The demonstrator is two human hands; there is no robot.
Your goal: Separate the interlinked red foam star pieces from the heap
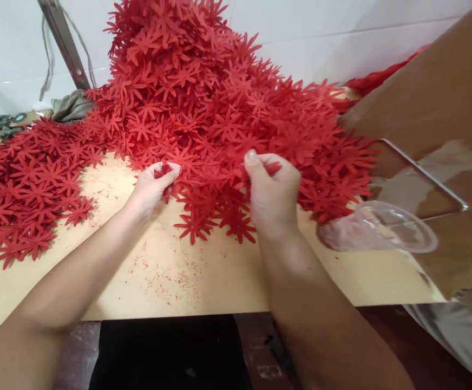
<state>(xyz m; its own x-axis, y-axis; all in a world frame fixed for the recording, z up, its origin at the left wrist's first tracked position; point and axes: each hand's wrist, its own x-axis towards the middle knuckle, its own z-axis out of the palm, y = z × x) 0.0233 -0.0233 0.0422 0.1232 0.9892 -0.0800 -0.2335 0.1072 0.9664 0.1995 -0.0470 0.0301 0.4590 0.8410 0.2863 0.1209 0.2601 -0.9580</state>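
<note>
A tall heap of red flower-shaped fabric cutouts [187,108] with narrow petals covers the back of the table. At its front edge, my left hand [157,184] is closed, thumb against fingers, with red petals showing in the grip. To the right, my right hand [274,187] is also closed, and a red petal pokes out between thumb and fingers. How many cutouts each hand has is hidden. Loose red cutouts [195,223] lie on the tabletop between the two hands.
The pale tabletop [228,287] carries red crumbs. A clear plastic cup [382,230] lies on its side at the right, beside a large brown cardboard box [434,135]. More red cutouts [25,184] spread left. A metal bar [65,46] and grey cloth [71,105] are at back left.
</note>
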